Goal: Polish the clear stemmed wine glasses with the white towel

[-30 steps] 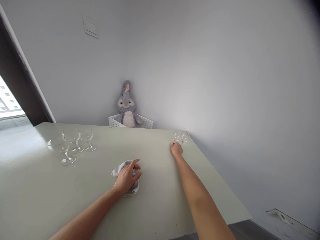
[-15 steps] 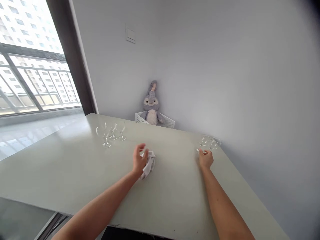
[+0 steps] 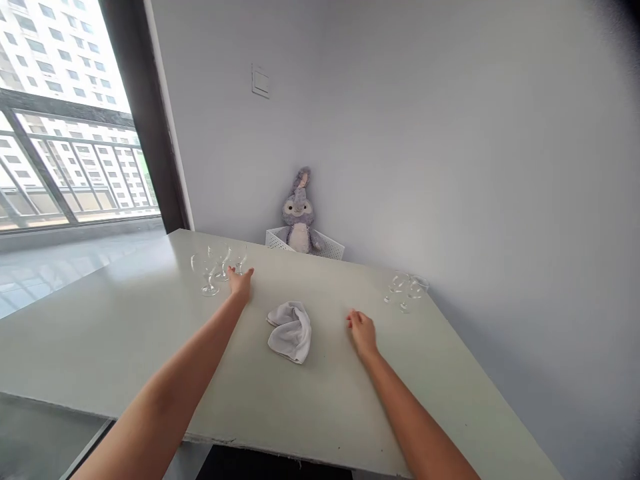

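My left hand [image 3: 241, 283] reaches to the rightmost stemmed glass [image 3: 240, 256] of the left group, its thumb and fingers apart on either side of the foot. Whether the fingers touch the glass is hard to tell. Beside it stand a larger-looking glass [image 3: 209, 291] in front and another stemmed glass [image 3: 222, 275] behind. A crumpled white cloth [image 3: 293, 331] lies mid-table between my hands. My right hand [image 3: 363, 331] hovers low over the table right of the cloth, fingers curled in, nothing visible in it. Farther right, clear stemmed glasses [image 3: 413, 291] stand close together.
The pale table [image 3: 320, 413] runs up to the wall on the right. Behind its far edge, a plush rabbit [image 3: 299, 217] sits in a white perforated basket [image 3: 330, 248]. A window with a railing [image 3: 75, 167] is on the left.
My left hand has moved from the cloth leftward and away to the left glasses. My right hand has left the right glasses and come back toward the middle, closer to me.
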`<state>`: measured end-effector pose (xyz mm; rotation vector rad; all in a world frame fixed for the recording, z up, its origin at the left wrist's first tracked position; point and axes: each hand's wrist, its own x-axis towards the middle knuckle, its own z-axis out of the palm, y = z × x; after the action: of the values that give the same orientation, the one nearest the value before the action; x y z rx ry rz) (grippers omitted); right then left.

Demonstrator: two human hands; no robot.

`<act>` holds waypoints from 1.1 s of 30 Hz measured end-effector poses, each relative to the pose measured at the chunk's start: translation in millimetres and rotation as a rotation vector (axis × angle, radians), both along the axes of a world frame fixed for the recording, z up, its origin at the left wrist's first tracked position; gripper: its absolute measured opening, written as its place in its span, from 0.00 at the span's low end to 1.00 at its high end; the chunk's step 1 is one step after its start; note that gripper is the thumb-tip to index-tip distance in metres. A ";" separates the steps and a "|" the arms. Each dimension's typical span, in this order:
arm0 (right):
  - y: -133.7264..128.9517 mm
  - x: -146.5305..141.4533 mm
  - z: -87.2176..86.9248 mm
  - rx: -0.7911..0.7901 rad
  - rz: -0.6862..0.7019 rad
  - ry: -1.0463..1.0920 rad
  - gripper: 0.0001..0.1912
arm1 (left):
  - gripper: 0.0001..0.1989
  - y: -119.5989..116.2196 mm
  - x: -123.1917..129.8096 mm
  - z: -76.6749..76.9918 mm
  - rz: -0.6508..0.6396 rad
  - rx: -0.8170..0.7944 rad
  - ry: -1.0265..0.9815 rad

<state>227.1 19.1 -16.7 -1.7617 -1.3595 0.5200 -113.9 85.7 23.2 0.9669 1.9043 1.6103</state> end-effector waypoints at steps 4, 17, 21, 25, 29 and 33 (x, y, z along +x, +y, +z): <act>-13.8 -61.8 5.2 -0.198 0.388 0.317 0.29 | 0.35 10.2 -4.0 1.3 0.055 -0.063 -0.059; 8.4 -93.0 30.0 -0.149 0.362 0.703 0.13 | 0.11 -26.6 64.1 1.7 -0.230 -0.111 0.055; 5.3 -64.6 32.5 -0.022 0.216 0.800 0.13 | 0.09 -45.9 85.4 9.4 -0.302 -0.077 0.173; 3.8 -40.8 39.1 0.101 0.096 0.827 0.12 | 0.06 -62.8 95.9 0.2 -0.324 -0.013 0.381; -13.2 -39.9 53.6 0.329 -0.021 0.624 0.10 | 0.09 -71.8 94.9 -13.6 -0.324 0.067 0.725; -42.6 -68.2 64.9 0.468 0.155 0.334 0.14 | 0.12 -76.5 96.4 -13.2 -0.338 0.112 0.874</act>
<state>158.9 -23.5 48.2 -1.1431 -1.2599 0.5041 -17.5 9.2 10.0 2.1640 1.9769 1.1803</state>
